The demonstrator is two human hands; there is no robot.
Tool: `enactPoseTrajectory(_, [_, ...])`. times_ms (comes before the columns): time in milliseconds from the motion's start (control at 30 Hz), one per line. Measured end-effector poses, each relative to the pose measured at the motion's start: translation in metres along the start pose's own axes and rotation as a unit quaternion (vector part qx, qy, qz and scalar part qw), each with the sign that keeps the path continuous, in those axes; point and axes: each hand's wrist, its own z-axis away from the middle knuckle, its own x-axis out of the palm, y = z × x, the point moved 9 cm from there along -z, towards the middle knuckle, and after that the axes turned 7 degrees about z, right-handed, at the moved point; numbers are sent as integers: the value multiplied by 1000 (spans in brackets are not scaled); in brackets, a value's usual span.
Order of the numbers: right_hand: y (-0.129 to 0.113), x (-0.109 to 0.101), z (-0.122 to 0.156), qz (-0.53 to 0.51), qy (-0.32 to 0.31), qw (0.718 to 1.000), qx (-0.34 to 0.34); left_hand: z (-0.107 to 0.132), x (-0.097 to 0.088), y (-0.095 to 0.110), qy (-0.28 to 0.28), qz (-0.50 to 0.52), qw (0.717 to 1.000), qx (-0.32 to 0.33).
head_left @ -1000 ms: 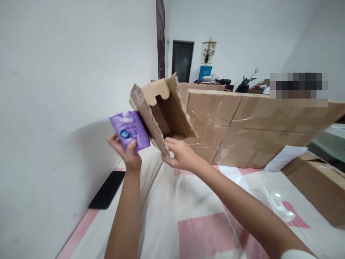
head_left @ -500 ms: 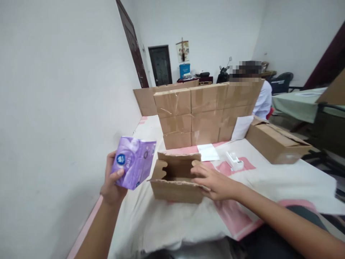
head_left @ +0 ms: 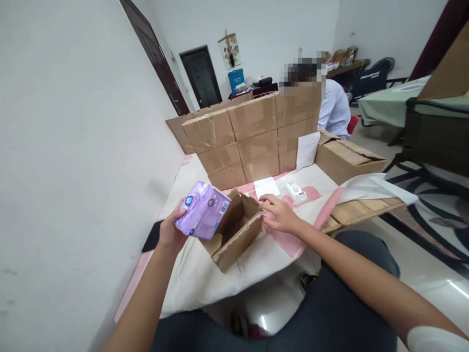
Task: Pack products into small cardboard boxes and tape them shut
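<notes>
Improvised workroom, white-walled; home or office cannot be told. Indicative features: near, a cloth-covered table (head_left: 205, 288) bearing a taped cardboard partition (head_left: 256, 137); far, a dark door (head_left: 201, 76) and wall hanging (head_left: 230, 49); right, a green-draped table (head_left: 381, 105) and seated person (head_left: 334, 105).

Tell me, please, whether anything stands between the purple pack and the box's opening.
Nothing visible does: the pack, in the left hand, overlaps the left end of the box in view; the right hand is at its right end.
</notes>
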Motion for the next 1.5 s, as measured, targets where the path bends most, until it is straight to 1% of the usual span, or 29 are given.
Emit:
enactPoseTrajectory(67, [3, -6, 5, 8, 13, 1000, 8, 7, 8, 12, -24, -61, 994, 86])
enactPoseTrajectory(100, [5, -8, 7, 8, 16, 1000, 9, 13, 17, 20, -53, -120, 981, 142])
enactPoseTrajectory(133, [5, -9, 10, 5, 17, 1000, 7, 20, 30, 27, -92, -196, 956, 200])
enactPoseTrajectory(167, [5, -10, 12, 2, 16, 1000, 2, 29, 44, 31, -137, -282, 915, 254])
enactPoseTrajectory(200, [4, -11, 13, -1, 13, 1000, -6, 39, 60, 32, -184, -367, 861, 301])
enactPoseTrajectory(233, [3, -11, 15, -2, 12, 1000, -13, 47, 73, 29, -228, -443, 799, 337])
enactPoseTrajectory(267, [2, -12, 16, -2, 12, 1000, -17, 55, 83, 23, -265, -503, 738, 363])
enactPoseTrajectory(300, [2, -12, 17, -1, 12, 1000, -20, 60, 90, 17, -295, -545, 685, 383])
enactPoseTrajectory(333, [1, -12, 17, 0, 12, 1000, -21, 63, 94, 11, -319, -573, 644, 394])
enactPoseTrajectory(367, [1, -12, 18, 1, 11, 1000, -22, 65, 97, 6, -338, -590, 616, 398])
enactPoseTrajectory(400, [1, -12, 18, 1, 10, 1000, -24, 66, 97, 0, -354, -599, 599, 397])
enactPoseTrajectory(433, [0, -11, 19, 1, 9, 1000, -27, 65, 97, -3, -365, -600, 594, 392])
enactPoseTrajectory(467, [0, -11, 19, -1, 10, 1000, -30, 65, 96, -5, -374, -594, 599, 385])
enactPoseTrajectory(567, [-4, -12, 18, -12, 12, 999, -42, 63, 91, 1, -371, -564, 642, 364])
enactPoseTrajectory(667, [-15, -6, 8, -30, -1, 997, -68, 65, 81, 19, -331, -551, 675, 363])
enactPoseTrajectory(733, [-23, 5, -7, -40, -24, 996, -75, 67, 74, 31, -303, -556, 679, 370])
enactPoseTrajectory(833, [-31, 29, -35, -32, -73, 995, -57, 68, 65, 42, -275, -572, 674, 378])
enactPoseTrajectory(900, [-36, 41, -46, -28, -104, 993, -57, 65, 59, 46, -261, -581, 672, 378])
enactPoseTrajectory(933, [-40, 43, -47, -35, -110, 991, -69, 62, 56, 48, -253, -583, 674, 377])
enactPoseTrajectory(967, [-45, 41, -45, -45, -110, 989, -86, 59, 53, 50, -244, -584, 678, 374])
enactPoseTrajectory(1033, [-53, 30, -33, -57, -90, 987, -125, 52, 49, 55, -227, -580, 691, 369])
enactPoseTrajectory(1100, [-59, 17, -15, -47, -72, 984, -157, 49, 50, 57, -222, -571, 701, 365])
enactPoseTrajectory(1133, [-62, 12, -6, -40, -69, 983, -167, 50, 52, 57, -224, -571, 699, 368])
enactPoseTrajectory(1167, [-63, 8, 2, -35, -70, 982, -174, 52, 57, 56, -228, -576, 689, 377])
enactPoseTrajectory(1200, [-65, 5, 8, -32, -72, 981, -176, 57, 62, 55, -233, -586, 670, 391])
enactPoseTrajectory(1333, [-67, -1, 18, -26, -56, 984, -170, 91, 89, 40, -258, -627, 565, 470])
enactPoseTrajectory(1400, [-68, -2, 19, -24, -49, 983, -173, 113, 100, 29, -289, -625, 520, 505])
enactPoseTrajectory(1467, [-68, -2, 20, -24, -45, 983, -175, 127, 108, 14, -327, -621, 487, 520])
enactPoseTrajectory(1500, [-68, -3, 20, -25, -42, 983, -176, 130, 109, 6, -344, -621, 478, 517])
